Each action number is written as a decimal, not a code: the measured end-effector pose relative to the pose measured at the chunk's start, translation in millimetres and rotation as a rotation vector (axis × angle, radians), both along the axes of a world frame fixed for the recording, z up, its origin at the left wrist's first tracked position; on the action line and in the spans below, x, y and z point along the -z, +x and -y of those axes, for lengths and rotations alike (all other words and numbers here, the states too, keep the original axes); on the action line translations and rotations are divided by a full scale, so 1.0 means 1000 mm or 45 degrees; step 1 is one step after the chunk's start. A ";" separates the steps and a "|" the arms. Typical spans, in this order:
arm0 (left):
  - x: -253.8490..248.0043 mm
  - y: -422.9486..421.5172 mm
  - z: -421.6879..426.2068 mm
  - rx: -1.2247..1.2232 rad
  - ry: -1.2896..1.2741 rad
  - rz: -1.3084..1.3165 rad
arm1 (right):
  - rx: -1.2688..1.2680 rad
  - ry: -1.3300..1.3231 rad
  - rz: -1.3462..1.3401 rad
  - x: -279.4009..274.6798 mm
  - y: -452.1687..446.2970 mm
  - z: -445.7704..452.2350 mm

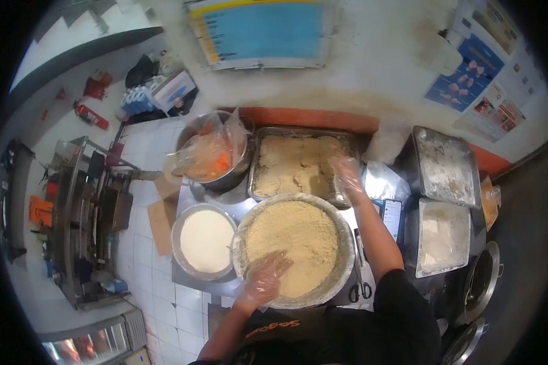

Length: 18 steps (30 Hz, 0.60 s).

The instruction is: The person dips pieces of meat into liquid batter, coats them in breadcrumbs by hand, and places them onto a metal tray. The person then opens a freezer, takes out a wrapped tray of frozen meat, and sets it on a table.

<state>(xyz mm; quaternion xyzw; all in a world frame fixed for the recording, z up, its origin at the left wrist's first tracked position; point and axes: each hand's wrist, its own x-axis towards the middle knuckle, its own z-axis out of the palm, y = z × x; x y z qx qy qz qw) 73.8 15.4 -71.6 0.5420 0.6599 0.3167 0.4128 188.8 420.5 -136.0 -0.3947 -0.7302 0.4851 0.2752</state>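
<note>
My left hand (266, 278), in a clear plastic glove, lies with its fingers stretched out on the pale yellow crumbs (301, 234). These crumbs fill a large round metal basin (346, 246) in front of me. My right hand (347, 176), gloved the same way, is over the right side of a rectangular metal tray (256, 176) behind the basin. Its fingers point away from me and look extended; I make out nothing held in them. Flat crumb-coated pieces (295, 158) lie close together in the tray. Left of the basin stands a bowl of creamy white powder or batter (207, 241).
A pot (245, 161) with a plastic bag and orange contents stands at the back left. Scissors (360, 289) and a phone (391, 219) lie to the right. Beyond them are a dark metal tray (447, 167) and a container of white powder (441, 234).
</note>
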 end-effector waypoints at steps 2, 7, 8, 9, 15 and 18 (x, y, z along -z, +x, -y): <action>-0.018 -0.002 -0.005 0.167 0.023 -0.557 | 0.010 -0.190 -0.121 -0.063 0.002 0.039; -0.037 -0.016 -0.001 0.130 0.249 -0.724 | -0.009 -0.819 -0.621 -0.117 0.015 0.152; -0.036 -0.031 0.008 0.058 0.336 -0.677 | -0.045 -0.900 -0.615 -0.117 0.014 0.180; -0.031 -0.045 0.004 0.020 0.436 -0.621 | -0.050 -0.924 -0.547 -0.128 0.013 0.200; -0.094 -0.208 -0.071 -0.753 0.188 -0.721 | 0.085 -1.099 -0.536 -0.102 0.040 0.274; -0.095 -0.326 -0.135 -0.341 0.293 -1.556 | 0.121 -1.028 -0.488 -0.114 0.046 0.292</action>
